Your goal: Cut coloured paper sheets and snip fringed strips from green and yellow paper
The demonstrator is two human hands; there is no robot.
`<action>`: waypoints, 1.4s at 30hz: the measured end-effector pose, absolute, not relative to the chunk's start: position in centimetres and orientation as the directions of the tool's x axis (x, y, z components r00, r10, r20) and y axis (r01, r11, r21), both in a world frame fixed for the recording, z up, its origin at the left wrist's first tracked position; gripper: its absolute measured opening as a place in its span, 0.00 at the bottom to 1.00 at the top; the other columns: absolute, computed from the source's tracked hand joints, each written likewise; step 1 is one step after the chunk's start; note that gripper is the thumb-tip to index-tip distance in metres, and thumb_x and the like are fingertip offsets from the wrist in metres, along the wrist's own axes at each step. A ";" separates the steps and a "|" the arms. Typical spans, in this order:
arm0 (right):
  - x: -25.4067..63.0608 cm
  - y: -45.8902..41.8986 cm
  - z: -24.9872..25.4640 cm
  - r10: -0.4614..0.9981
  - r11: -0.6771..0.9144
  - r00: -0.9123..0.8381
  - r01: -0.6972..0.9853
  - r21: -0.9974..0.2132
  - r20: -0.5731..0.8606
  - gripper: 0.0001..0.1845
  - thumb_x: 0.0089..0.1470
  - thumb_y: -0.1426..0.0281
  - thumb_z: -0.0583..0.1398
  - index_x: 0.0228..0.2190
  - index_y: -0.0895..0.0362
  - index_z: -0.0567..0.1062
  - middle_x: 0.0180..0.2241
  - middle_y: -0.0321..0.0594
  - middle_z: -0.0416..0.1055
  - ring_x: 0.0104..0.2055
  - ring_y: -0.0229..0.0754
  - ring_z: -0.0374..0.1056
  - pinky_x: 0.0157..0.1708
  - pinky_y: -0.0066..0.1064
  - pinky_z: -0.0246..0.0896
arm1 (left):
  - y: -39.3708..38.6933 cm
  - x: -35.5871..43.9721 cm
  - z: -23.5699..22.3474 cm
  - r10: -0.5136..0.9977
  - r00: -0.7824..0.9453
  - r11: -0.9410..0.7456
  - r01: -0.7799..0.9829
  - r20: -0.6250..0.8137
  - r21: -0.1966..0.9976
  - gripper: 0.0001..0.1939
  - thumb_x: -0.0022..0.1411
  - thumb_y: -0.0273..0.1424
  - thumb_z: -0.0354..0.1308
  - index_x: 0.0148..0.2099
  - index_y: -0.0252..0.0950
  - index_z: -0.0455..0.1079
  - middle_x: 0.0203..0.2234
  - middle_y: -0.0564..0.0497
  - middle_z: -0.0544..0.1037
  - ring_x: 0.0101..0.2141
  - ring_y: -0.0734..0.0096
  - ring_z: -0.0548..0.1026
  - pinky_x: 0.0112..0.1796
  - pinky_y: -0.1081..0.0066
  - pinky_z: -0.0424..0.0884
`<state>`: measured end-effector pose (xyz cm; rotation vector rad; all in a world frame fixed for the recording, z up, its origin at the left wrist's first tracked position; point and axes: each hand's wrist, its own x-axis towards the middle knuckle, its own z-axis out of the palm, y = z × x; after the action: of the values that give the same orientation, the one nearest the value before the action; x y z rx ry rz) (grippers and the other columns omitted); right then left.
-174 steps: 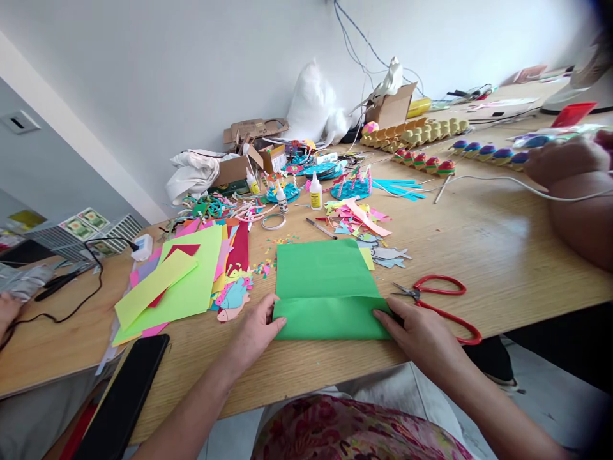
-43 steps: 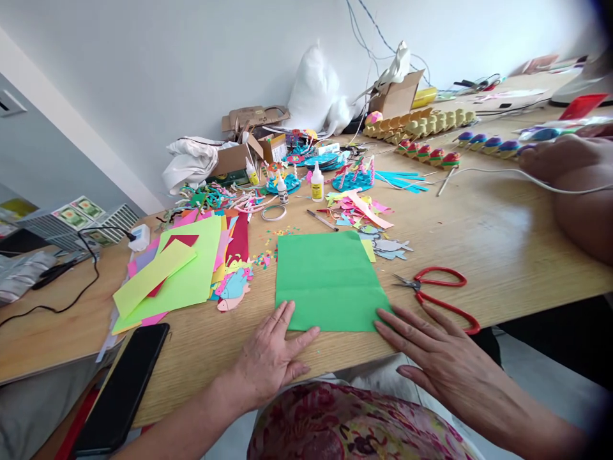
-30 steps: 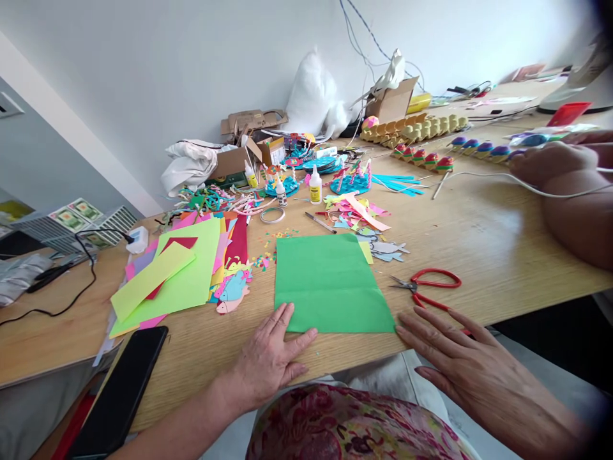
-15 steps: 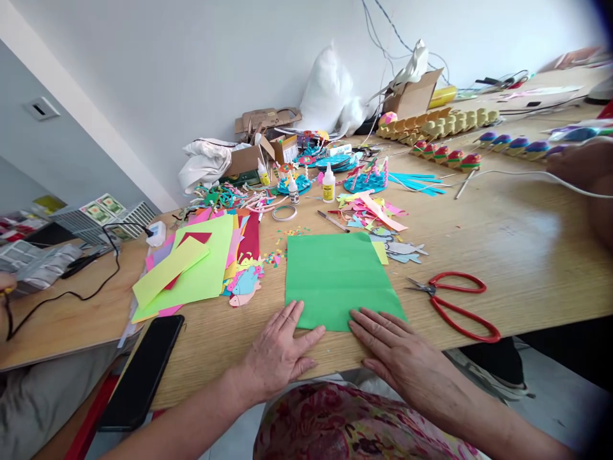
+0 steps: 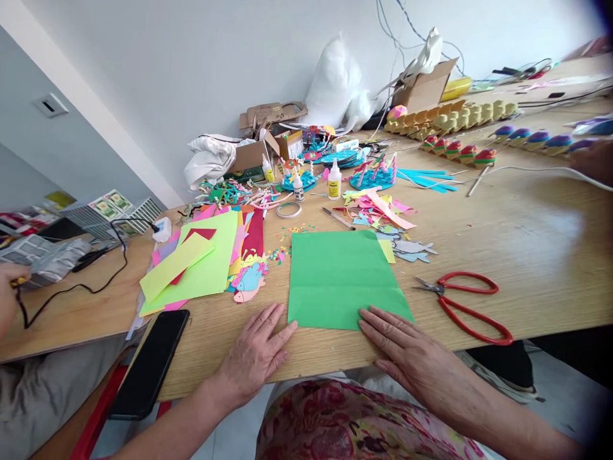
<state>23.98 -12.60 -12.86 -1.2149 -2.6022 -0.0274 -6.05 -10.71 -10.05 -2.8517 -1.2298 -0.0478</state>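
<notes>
In front of me a sheet of green paper (image 5: 345, 275) lies flat on the wooden table, with faint crease lines across it. My left hand (image 5: 256, 350) rests at its near left corner, fingers extended, thumb tip close to or touching the edge. Across the near right part of the sheet lies my right hand (image 5: 400, 342), fingers stretched out flat on the paper. Red-handled scissors (image 5: 443, 291) lie spread on the table to the right. A piece of pale yellow paper (image 5: 387, 251) sticks out from behind the green sheet's right edge.
Left are stacked coloured papers (image 5: 211, 275), paper fish (image 5: 249, 284) and a black phone (image 5: 151, 364) at the edge. Behind stand glue bottles (image 5: 334, 180), a tape roll (image 5: 289, 210), a pen (image 5: 338, 218) and paper scraps (image 5: 378, 207). Another person's hand (image 5: 598, 160) is far right.
My left hand has slid left, off most of the green paper to its corner. The right hand stays on the sheet. The whole view has shifted slightly.
</notes>
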 end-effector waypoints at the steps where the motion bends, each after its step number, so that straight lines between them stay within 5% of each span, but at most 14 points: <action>1: 24.1 -12.6 -12.9 0.751 0.650 -0.613 0.753 -0.108 0.244 0.23 0.57 0.64 0.50 0.54 0.58 0.60 0.56 0.44 0.57 0.57 0.46 0.53 0.51 0.41 0.56 | -10.8 -6.2 -10.1 0.730 0.682 -0.682 0.732 0.044 -0.019 0.21 0.61 0.32 0.46 0.57 0.40 0.56 0.57 0.41 0.56 0.57 0.58 0.53 0.51 0.57 0.60; 11: 24.9 -12.7 -11.8 0.734 0.677 -0.641 0.716 -0.171 0.225 0.27 0.56 0.63 0.51 0.56 0.56 0.55 0.57 0.46 0.54 0.57 0.47 0.52 0.53 0.42 0.53 | -10.6 -6.1 -8.6 0.706 0.706 -0.704 0.708 0.050 -0.055 0.19 0.61 0.32 0.46 0.54 0.35 0.60 0.56 0.42 0.58 0.57 0.59 0.54 0.52 0.57 0.58; 16: 21.3 -12.5 -9.2 0.691 0.722 -0.681 0.661 -0.204 0.243 0.29 0.55 0.64 0.53 0.56 0.59 0.54 0.58 0.47 0.53 0.58 0.48 0.49 0.55 0.46 0.47 | -10.1 -3.2 -7.2 0.631 0.775 -0.775 0.631 -0.018 0.021 0.26 0.62 0.34 0.44 0.60 0.32 0.48 0.59 0.43 0.53 0.58 0.64 0.48 0.55 0.61 0.54; 22: 19.2 -12.7 -10.0 0.731 0.682 -0.647 0.683 -0.263 0.214 0.26 0.54 0.64 0.53 0.53 0.61 0.61 0.54 0.48 0.59 0.55 0.47 0.56 0.53 0.42 0.54 | -9.2 -2.3 -9.1 0.625 0.772 -0.770 0.634 -0.117 0.070 0.30 0.60 0.37 0.47 0.61 0.33 0.44 0.60 0.43 0.49 0.59 0.63 0.46 0.55 0.61 0.52; 30: 25.6 -14.5 -12.0 0.784 0.603 -0.561 0.790 -0.110 0.267 0.25 0.55 0.66 0.52 0.53 0.59 0.61 0.54 0.44 0.59 0.54 0.47 0.58 0.50 0.41 0.58 | -8.9 -3.2 -10.2 0.598 0.798 -0.796 0.602 -0.071 0.069 0.31 0.61 0.40 0.45 0.62 0.35 0.41 0.60 0.44 0.48 0.59 0.64 0.46 0.55 0.62 0.51; 37: 29.4 -15.2 -11.2 0.815 0.473 -0.469 0.878 0.078 0.340 0.23 0.53 0.59 0.52 0.45 0.59 0.70 0.48 0.43 0.68 0.49 0.51 0.63 0.45 0.44 0.61 | -9.0 -3.3 -10.7 0.601 0.797 -0.796 0.604 -0.068 0.039 0.31 0.61 0.41 0.43 0.62 0.34 0.40 0.60 0.43 0.48 0.59 0.63 0.45 0.56 0.61 0.50; 42: 32.2 -13.8 -9.5 0.833 0.353 -0.327 0.935 0.027 0.445 0.21 0.57 0.61 0.45 0.34 0.54 0.75 0.38 0.44 0.75 0.39 0.50 0.70 0.35 0.40 0.65 | -8.9 -3.2 -10.2 0.589 0.806 -0.805 0.592 -0.058 0.044 0.32 0.61 0.42 0.43 0.62 0.34 0.40 0.60 0.44 0.48 0.59 0.62 0.46 0.55 0.60 0.52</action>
<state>32.16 -13.83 -9.46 -1.5569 -2.2660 -0.3979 -3.20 -8.87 -10.16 -3.0420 -0.9957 0.0668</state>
